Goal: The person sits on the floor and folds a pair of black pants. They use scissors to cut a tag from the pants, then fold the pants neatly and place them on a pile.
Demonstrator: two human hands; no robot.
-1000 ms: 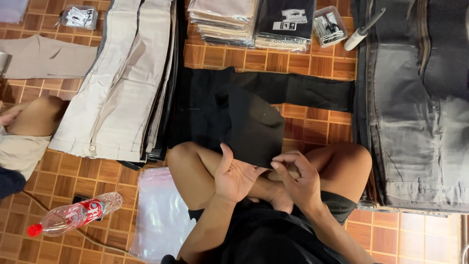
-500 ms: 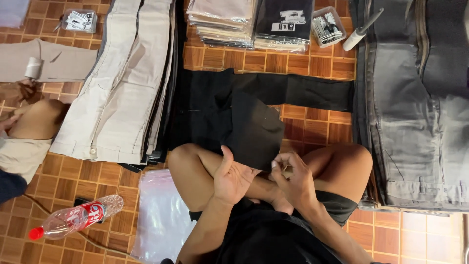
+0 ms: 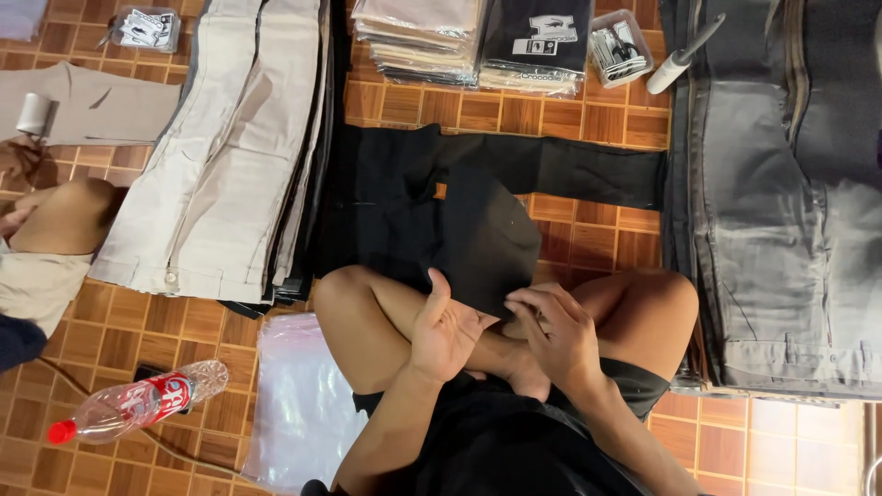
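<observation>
I sit cross-legged on a brown tiled floor. A pair of black trousers [image 3: 459, 211] lies spread in front of my knees, one part folded back toward my lap. My left hand [image 3: 447, 328] is palm up with the thumb raised, its fingers curled at the near edge of the black fabric. My right hand [image 3: 554, 332] is right beside it, fingertips pinching the same edge. The two hands almost touch.
A stack of beige trousers [image 3: 220, 156] lies left, grey jeans [image 3: 781, 202] right. Folded garment piles [image 3: 423, 37], small plastic boxes [image 3: 620, 46] and a lint roller [image 3: 684, 50] are at the top. Near my left knee are a clear bag [image 3: 303, 404] and a bottle [image 3: 138, 404]. Another person's knee [image 3: 64, 216] is far left.
My right hand has shifted slightly left toward my left hand at the fabric edge. At far left, the other person's hand and a white roller have come onto the tan garment.
</observation>
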